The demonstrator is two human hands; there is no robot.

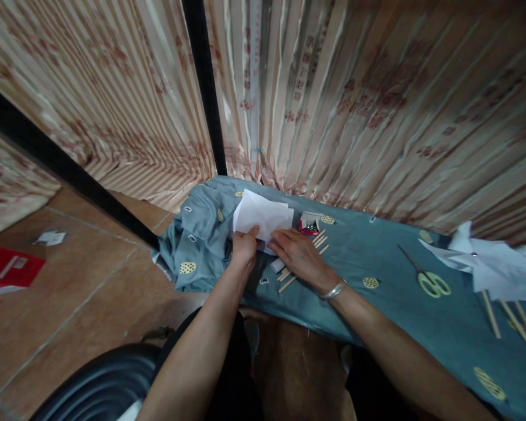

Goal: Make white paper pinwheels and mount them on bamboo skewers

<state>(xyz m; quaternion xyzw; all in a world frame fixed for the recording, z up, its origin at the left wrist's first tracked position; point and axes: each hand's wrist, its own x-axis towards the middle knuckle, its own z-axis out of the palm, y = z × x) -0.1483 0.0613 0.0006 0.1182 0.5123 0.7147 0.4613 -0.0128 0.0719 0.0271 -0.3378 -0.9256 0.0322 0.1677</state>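
White paper point(256, 213), several sheets or layers overlapping, lies near the left end of the cloth-covered table. My left hand point(245, 245) is closed on its lower edge, thumb on top. At the lower right edge of the same paper, my right hand point(300, 254) has its fingers bent and pressed together on it; the fingertips are partly hidden. Under and beside my right hand lie several thin wooden sticks point(288, 285) and a short white roll point(277, 265). Just beyond it sits a small open red-and-white box point(309, 225) with small metal pieces inside.
Scissors point(432, 283) with pale green handles lie on the blue-green cloth point(355, 316). White paper pinwheels point(495, 257) on wooden sticks are piled at the right. Black poles point(206, 88) and a striped curtain point(311, 117) border the table. A black stool point(100, 386) stands lower left.
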